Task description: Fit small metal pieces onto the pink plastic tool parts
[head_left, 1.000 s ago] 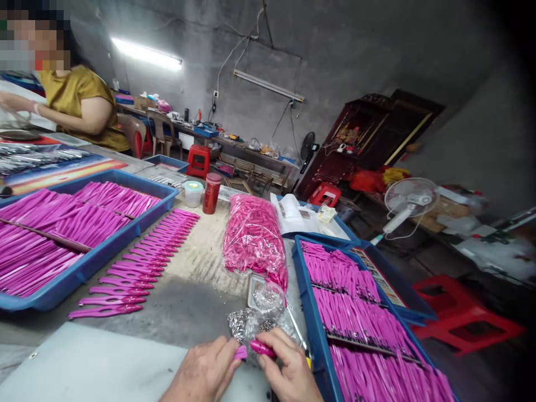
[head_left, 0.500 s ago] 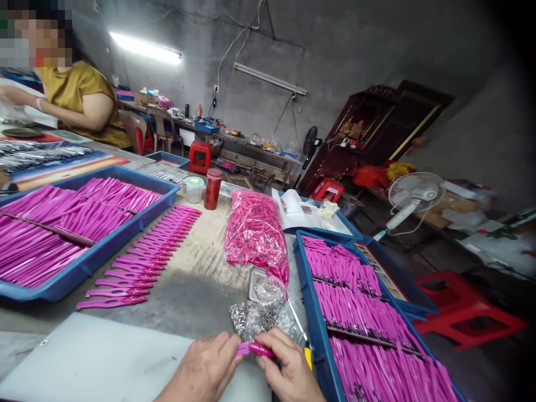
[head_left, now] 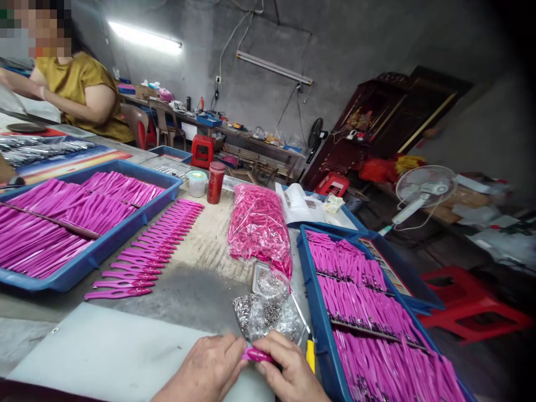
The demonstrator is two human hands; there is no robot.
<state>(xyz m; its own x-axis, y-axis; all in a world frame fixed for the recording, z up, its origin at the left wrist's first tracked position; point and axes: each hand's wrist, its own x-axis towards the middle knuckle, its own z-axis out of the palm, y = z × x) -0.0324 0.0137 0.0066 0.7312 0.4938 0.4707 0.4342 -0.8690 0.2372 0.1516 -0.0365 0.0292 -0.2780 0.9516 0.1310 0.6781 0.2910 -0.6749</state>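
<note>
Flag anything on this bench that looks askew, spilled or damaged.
Nothing stands out. The pink pieces lie in a neat row beside the left blue tray, both trays are filled in orderly rows, and the bag of pink parts is closed. Both hands, left hand and right hand, hold one pink piece.

A bright magenta plastic piece (head_left: pixel 257 355) sits between two bare hands. Glossy magenta strips fill two blue trays (head_left: pixel 125 167) (head_left: pixel 312 290), and more form a row (head_left: pixel 151 251) on the grey table (head_left: pixel 196 296). A clear bag (head_left: pixel 259 226) holds pink parts. Silvery bits glint in crinkled clear plastic (head_left: pixel 266 315). A dark red jar (head_left: pixel 215 182) stands behind.
</note>
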